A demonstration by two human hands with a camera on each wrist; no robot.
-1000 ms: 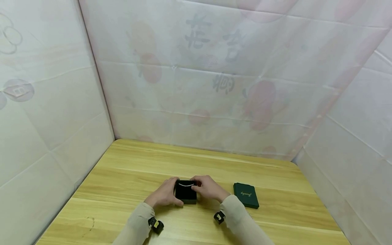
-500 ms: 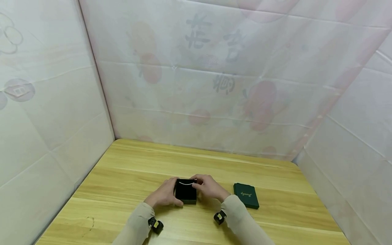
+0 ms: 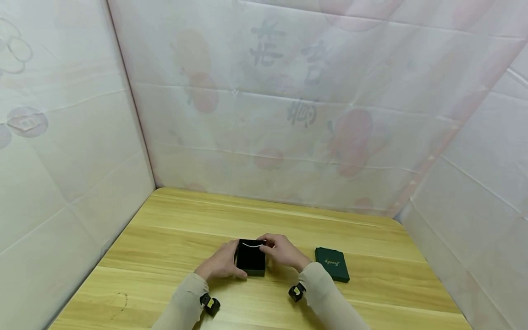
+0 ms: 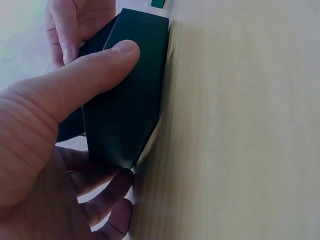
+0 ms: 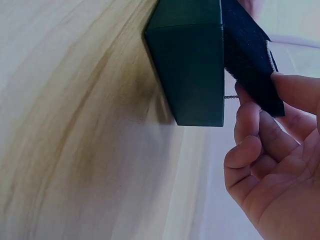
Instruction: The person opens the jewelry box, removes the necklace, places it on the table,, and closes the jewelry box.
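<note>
A small dark green jewelry box [image 3: 252, 273] sits on the table without its lid. My left hand [image 3: 222, 264] holds it, thumb against the near wall [image 4: 142, 75] and the other fingers around the left side. The black padded insert [image 5: 250, 55] is tilted, its far edge raised above the box. My right hand [image 3: 283, 253] pinches the insert at its raised far right corner. A thin silver chain [image 3: 250, 245] lies across the insert near that edge, and a short length of it hangs below. The box's inside is hidden.
To the right lies the green lid [image 3: 332, 264] with gold lettering. The wooden table [image 3: 206, 215] meets cloth-covered walls at its back and sides. A small black camera [image 3: 297, 292] is strapped to each wrist.
The insert's far edge has risen a little, and the silver chain has moved up with it. My right hand has shifted slightly; my left hand stays on the box.
</note>
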